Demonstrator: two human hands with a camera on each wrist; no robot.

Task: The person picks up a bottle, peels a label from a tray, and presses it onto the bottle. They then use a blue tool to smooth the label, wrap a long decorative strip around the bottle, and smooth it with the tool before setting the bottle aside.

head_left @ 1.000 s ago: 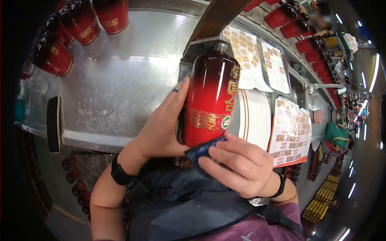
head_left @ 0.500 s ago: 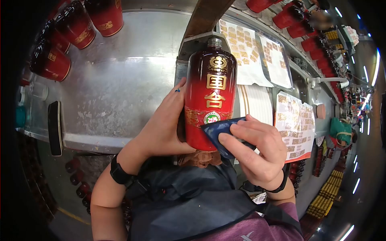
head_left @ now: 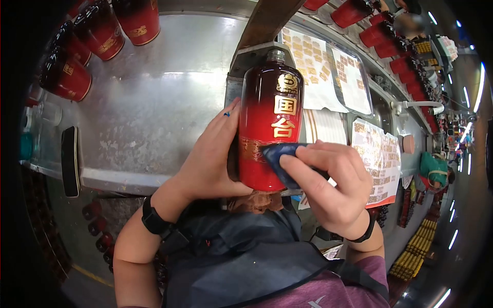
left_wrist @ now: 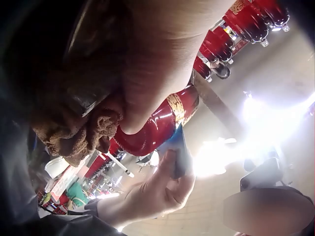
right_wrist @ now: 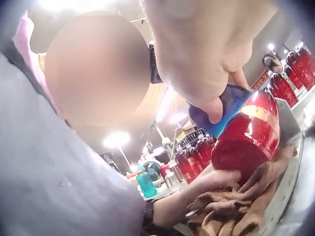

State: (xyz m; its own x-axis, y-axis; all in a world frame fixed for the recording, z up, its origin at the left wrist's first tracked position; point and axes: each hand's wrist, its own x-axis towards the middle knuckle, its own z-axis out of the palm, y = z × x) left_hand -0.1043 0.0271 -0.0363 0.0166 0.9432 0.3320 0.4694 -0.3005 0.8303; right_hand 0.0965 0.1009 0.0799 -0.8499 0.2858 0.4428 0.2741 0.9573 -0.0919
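Observation:
A red-to-black glossy bottle [head_left: 257,115] with gold lettering lies neck away from the body, in an angled metal rest [head_left: 239,64]. My left hand [head_left: 210,159] grips its left side, with the thumb at the base. Between thumb and fingers, my right hand [head_left: 339,187] pinches a flat blue scraper [head_left: 282,161]. Its edge lies against the gold-patterned band on the bottle's lower part and hides the round green sticker there. The right wrist view shows the scraper [right_wrist: 224,110] pressed along the bottle's side. A crumpled brown cloth [right_wrist: 231,206] is under the base end.
Sheets of gold stickers [head_left: 310,61] lie right of the bottle, with another sticker sheet [head_left: 377,159] nearer. Several red bottles [head_left: 67,77] stand at the far left, and more [head_left: 377,33] line the right-hand shelf. A black strip [head_left: 70,161] lies by the metal table's [head_left: 128,123] left edge.
The bottle first rolled so its gold lettering came round from the right side to the top, then turned slightly back right. The scraper moved from the base edge up onto the patterned band.

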